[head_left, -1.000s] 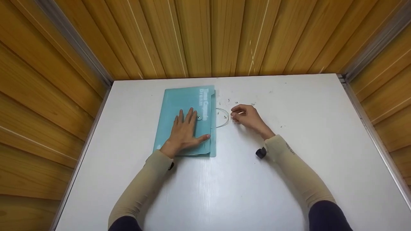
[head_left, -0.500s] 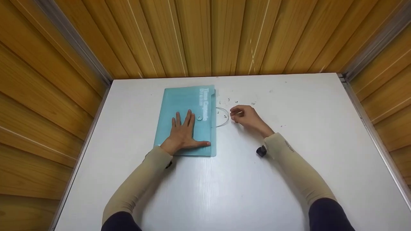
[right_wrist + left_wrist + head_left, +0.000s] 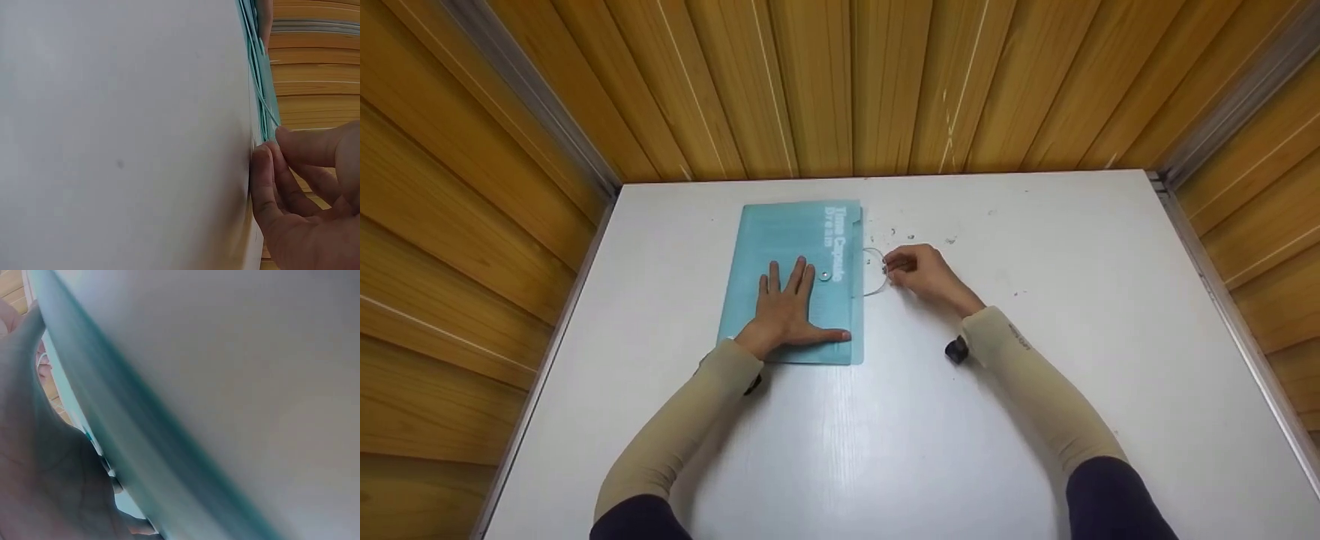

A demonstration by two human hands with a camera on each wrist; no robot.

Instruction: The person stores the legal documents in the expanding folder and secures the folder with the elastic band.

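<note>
A teal plastic document folder (image 3: pixel 769 232) lies flat on the white table, with white lettering and a round button (image 3: pixel 825 276) near its right side. Spread across its lower half, my left hand (image 3: pixel 787 315) presses it with straight fingers, the thumb reaching toward the right edge. From that edge a thin elastic cord (image 3: pixel 874 293) loops out over the table. My right hand (image 3: pixel 924 274) pinches the far end of this loop between thumb and fingertips. In the right wrist view the cord (image 3: pixel 264 104) runs from the folder's edge to the thumb tip.
Small dark bits (image 3: pixel 911 237) are scattered on the white table (image 3: pixel 840 442) beyond and beside the right hand. Wood-patterned panels (image 3: pixel 810 90) rise behind the table and on both sides.
My right hand has moved left from beside the cord loop onto its end. The left hand slid slightly down and left early on, its thumb straightening out; the folder barely moved.
</note>
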